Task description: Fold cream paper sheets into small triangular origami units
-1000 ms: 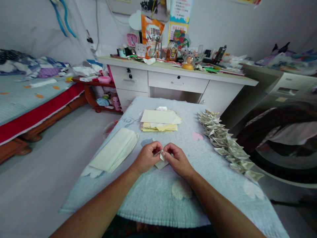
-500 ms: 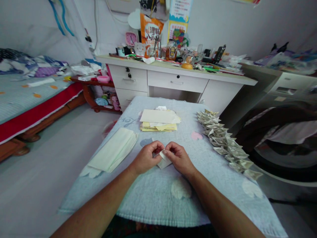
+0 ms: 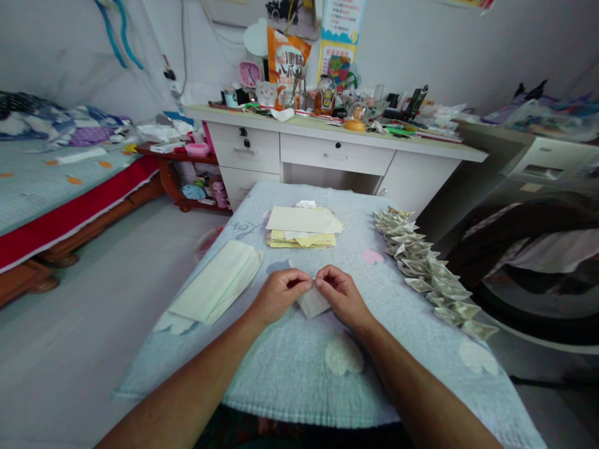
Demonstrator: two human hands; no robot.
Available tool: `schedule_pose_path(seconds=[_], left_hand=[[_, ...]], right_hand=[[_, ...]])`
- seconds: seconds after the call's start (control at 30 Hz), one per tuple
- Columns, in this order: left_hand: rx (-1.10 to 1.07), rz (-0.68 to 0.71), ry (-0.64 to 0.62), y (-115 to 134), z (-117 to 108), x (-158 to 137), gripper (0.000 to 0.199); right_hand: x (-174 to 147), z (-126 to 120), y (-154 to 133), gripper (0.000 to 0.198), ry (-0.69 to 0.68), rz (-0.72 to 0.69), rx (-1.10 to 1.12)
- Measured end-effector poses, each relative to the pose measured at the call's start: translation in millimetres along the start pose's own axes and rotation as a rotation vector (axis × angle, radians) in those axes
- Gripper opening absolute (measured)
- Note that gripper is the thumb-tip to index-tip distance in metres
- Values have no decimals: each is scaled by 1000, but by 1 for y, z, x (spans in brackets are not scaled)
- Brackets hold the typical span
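Observation:
Between my two hands is a small folded piece of pale paper (image 3: 312,304), just above the cloth-covered table (image 3: 281,380). My left hand (image 3: 283,293) pinches its upper left edge between thumb and fingers. Close beside it, my right hand (image 3: 340,293) pinches the upper right edge, and the thumbs nearly meet. The lower part of the paper hangs toward me; its upper fold is partly hidden by the fingertips. Left of my hands lies a stack of pale green paper sheets (image 3: 215,280). Beyond them sits a pile of cream and yellow paper (image 3: 304,221).
Rows of folded pointed paper pieces (image 3: 425,268) line the table's right side. A white desk (image 3: 337,153) crowded with jars, a clock and an orange bag stands behind. A washing machine (image 3: 538,168) is at the right, a bed (image 3: 70,174) at the left.
The thumbs have shifted along the paper's top edge and drawn closer together. A raised flap at the top is now down or covered by the fingers, and more of the lower face shows.

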State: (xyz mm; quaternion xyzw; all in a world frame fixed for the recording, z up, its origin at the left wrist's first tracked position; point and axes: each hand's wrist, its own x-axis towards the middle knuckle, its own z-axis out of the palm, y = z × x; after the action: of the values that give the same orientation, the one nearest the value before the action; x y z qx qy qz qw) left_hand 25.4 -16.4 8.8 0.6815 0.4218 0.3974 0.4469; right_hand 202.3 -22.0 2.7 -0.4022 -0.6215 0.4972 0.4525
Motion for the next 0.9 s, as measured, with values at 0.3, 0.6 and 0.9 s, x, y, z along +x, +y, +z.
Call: schedule_pose_path(seconds=[0.3,0.6,0.9], left_hand=[[-49,-36,13,-3,2,1,21],[-179,-73,39,-2,3,1,25],[53,-48,45,-1,1,0,23]], right_hand=[[1,0,2,26,-16,-5,-26],[2,-4,-2,34,-77,64,9],[1,-5,-1,30,-51,46,91]])
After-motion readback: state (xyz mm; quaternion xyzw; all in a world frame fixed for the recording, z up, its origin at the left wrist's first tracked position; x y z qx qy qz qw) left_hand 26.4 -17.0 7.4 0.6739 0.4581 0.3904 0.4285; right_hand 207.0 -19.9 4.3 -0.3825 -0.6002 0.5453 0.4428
